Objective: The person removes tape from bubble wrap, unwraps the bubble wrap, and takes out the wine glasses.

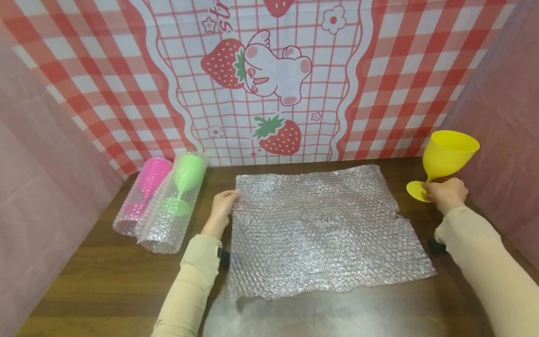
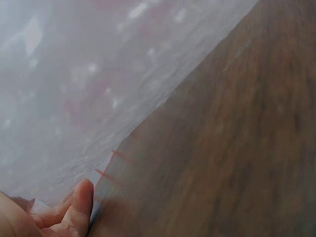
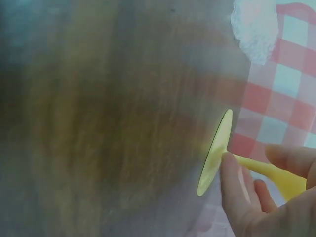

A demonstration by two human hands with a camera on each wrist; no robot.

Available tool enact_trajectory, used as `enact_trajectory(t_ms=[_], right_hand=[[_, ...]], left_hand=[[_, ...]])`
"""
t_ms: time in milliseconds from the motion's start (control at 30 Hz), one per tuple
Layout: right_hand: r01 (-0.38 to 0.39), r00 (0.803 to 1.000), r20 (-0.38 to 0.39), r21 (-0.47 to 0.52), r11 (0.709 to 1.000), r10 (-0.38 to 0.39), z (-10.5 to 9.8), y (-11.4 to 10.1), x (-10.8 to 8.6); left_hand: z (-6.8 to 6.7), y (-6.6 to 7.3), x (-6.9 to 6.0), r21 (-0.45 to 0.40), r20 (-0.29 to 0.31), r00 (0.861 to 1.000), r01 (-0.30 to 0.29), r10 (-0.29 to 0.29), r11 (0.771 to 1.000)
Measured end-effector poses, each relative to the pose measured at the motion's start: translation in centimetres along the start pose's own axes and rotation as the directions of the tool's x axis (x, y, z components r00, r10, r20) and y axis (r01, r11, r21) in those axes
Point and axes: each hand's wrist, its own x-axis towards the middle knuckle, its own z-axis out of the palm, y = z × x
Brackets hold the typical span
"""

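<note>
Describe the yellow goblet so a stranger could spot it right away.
Find the brown table, then look right of the flat bubble wrap sheet. The right hand there holds the yellow goblet near its base. Unlike the pink goblet and green goblet, it is not wrapped.

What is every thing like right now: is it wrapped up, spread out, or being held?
Pink cup: wrapped up, lying on its side
Green cup: wrapped up, lying on its side
Yellow cup: not wrapped, held by its stem
Bubble wrap: unrolled, spread out
Left grip: pinching the bubble wrap's left edge
Right grip: holding the yellow cup
Checked cloth: hanging up
</note>
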Motion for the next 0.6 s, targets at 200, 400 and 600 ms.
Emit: enact_trajectory(t_ms=[200, 400, 600], right_hand=[[0.022, 0.999, 0.022, 0.108, 0.994, -0.025, -0.3, 0.1, -0.7], [0.006, 0.999, 0.03, 0.243, 0.97, -0.013, -0.2, 1.1, 0.6], [0.01, 0.999, 0.026, 0.346, 0.938, -0.02, -0.1, 0.9, 0.7]], left_hand=[[0.0, -0.3, 0.3, -0.019, 0.033, 0.999, -0.032, 0.033, 0.999], [-0.3, 1.1, -0.7, 0.048, 0.092, 0.994, 0.048, -0.052, 0.998], [-0.5, 1.9, -0.7, 0.124, 0.15, 0.985, 0.066, -0.085, 0.99]])
